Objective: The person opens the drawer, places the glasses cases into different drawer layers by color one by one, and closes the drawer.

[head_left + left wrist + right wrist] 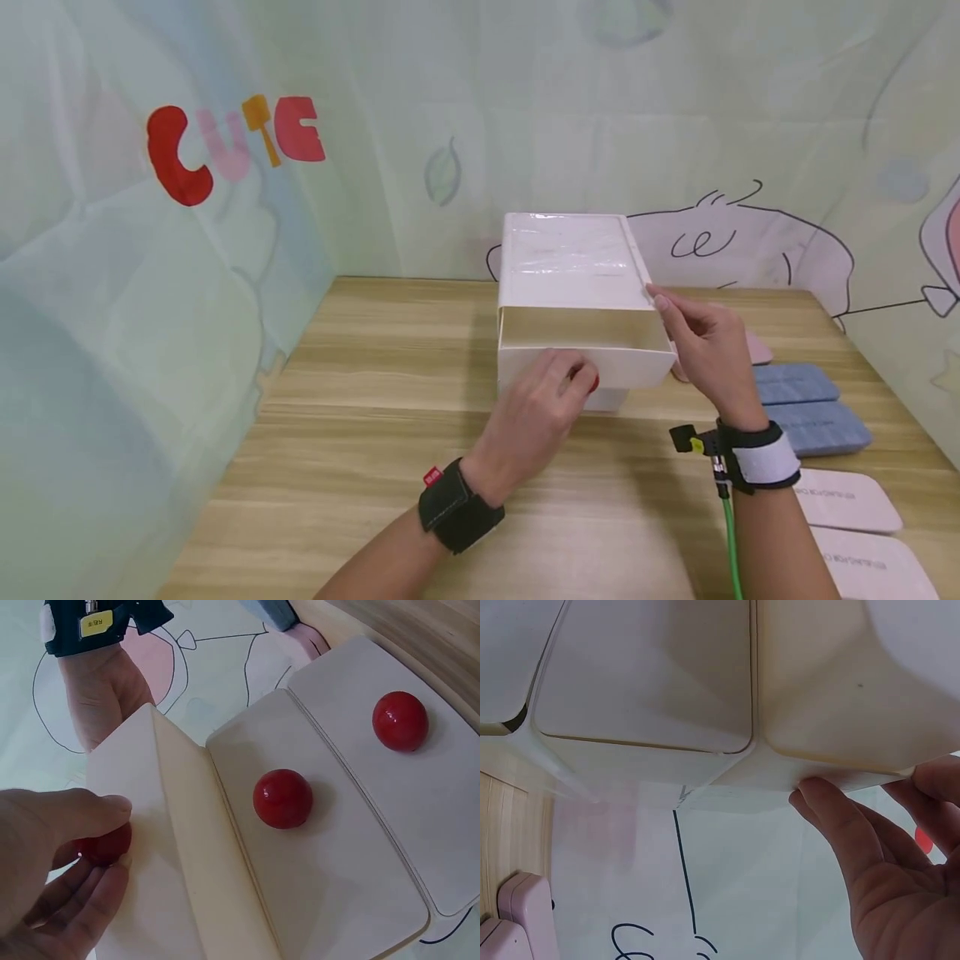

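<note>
A small white drawer cabinet [562, 258] stands on the wooden table, its top drawer [587, 368] pulled partway out toward me. With thumb and fingers my left hand [536, 408] pinches that drawer's round red knob [105, 846]. Two lower drawer fronts, each with a red knob [283, 799], sit closed in the left wrist view. My right hand [708, 350] holds the cabinet's upper right edge near the front. In the right wrist view, its fingertips [819, 793] touch the side wall and the corner. The drawer's floor is hidden in the head view.
On the table's right lie flat, rounded blue pieces [813, 427] and pale pieces [847, 500] with printed lettering. Pink ones [529, 915] lie behind my right hand. Patterned cloth [420, 167] hangs behind and beside the table. A green cable [731, 542] runs from the right wristband.
</note>
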{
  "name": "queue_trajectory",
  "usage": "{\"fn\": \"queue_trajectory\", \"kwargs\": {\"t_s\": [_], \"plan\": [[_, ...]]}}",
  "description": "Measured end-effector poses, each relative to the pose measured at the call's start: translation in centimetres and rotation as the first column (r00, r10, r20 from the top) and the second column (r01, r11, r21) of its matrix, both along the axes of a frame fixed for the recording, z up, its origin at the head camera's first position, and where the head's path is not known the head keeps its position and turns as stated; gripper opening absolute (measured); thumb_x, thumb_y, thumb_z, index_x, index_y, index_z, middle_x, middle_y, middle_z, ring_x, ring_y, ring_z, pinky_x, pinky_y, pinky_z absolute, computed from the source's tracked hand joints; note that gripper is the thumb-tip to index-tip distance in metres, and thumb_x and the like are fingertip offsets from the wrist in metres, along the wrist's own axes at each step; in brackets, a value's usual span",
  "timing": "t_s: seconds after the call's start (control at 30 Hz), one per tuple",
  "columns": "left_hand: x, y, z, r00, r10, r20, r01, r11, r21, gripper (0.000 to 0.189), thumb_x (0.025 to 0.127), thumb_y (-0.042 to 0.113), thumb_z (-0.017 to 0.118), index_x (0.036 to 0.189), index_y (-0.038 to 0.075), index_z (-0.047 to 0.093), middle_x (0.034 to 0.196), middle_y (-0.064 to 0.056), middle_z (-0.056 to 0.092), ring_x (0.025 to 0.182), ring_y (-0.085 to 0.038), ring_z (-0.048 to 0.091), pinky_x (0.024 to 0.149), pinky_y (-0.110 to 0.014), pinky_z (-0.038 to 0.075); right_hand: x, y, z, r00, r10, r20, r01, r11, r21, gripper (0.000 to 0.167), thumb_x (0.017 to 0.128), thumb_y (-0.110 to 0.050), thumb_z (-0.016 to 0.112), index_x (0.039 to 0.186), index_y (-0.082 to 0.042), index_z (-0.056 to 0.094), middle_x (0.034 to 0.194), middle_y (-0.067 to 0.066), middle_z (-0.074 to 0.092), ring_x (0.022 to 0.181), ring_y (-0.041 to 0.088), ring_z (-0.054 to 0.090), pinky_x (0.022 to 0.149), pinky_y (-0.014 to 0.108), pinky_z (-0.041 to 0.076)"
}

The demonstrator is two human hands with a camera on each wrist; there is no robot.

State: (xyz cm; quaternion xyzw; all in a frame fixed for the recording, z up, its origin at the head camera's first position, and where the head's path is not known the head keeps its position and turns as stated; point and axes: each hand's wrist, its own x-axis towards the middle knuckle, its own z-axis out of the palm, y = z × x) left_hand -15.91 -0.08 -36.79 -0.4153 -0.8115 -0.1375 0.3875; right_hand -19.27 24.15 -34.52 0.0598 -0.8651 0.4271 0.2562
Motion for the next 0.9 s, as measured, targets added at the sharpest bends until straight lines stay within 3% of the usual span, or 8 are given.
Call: {"fn": "queue_trajectory", "kwargs": {"t_s": [0.2, 0.4, 0.67, 0.9], "plan": [[0.6, 0.0, 0.4, 1.000, 0.002, 0.007, -0.002, 1.000, -0.012, 0.016, 0.094, 0.004, 0.069, 0.109, 0.008, 0.070, 0.106, -0.003, 0.065, 0.099, -0.015, 0.062, 0.088, -0.023, 0.054, 0.0, 0.0, 0.0, 1.000, 0.006, -0.012, -0.006, 1.000, 0.002, 0.035, 0.103, -0.034, 0.059, 0.131, -0.016, 0.070, 0.122, 0.015, 0.073, 0.077, 0.004, 0.059, 0.061, 0.017, 0.042], [1.1, -0.1, 0.7, 1.000, 0.012, -0.001, -0.012, 0.999, -0.034, 0.014, 0.096, 0.004, 0.066, 0.108, 0.008, 0.069, 0.106, -0.002, 0.064, 0.094, -0.014, 0.060, 0.080, -0.022, 0.053, 0.0, 0.0, 0.0, 1.000, 0.013, -0.003, -0.013, 1.000, -0.025, 0.035, 0.103, -0.034, 0.059, 0.130, -0.015, 0.070, 0.126, 0.013, 0.072, 0.088, -0.001, 0.066, 0.068, 0.011, 0.049], [1.5, -0.3, 0.8, 1.000, 0.019, -0.012, -0.020, 0.998, -0.062, 0.014, 0.096, 0.007, 0.066, 0.110, 0.008, 0.069, 0.107, -0.004, 0.066, 0.095, -0.015, 0.061, 0.082, -0.023, 0.054, -0.1, -0.1, -0.1, 1.000, 0.005, -0.005, -0.005, 1.000, -0.016, 0.034, 0.103, -0.034, 0.059, 0.130, -0.016, 0.071, 0.123, 0.012, 0.073, 0.082, 0.007, 0.066, 0.063, 0.015, 0.047], [2.0, -0.4, 0.8, 0.999, 0.021, -0.040, -0.024, 0.996, -0.085, 0.012, 0.097, 0.008, 0.066, 0.109, 0.007, 0.069, 0.105, -0.003, 0.065, 0.094, -0.014, 0.062, 0.081, -0.022, 0.055, 0.0, -0.2, -0.1, 1.000, -0.011, 0.000, 0.011, 1.000, 0.009, 0.034, 0.101, -0.035, 0.062, 0.130, -0.019, 0.071, 0.127, 0.010, 0.072, 0.087, -0.003, 0.061, 0.066, 0.014, 0.046]]}}
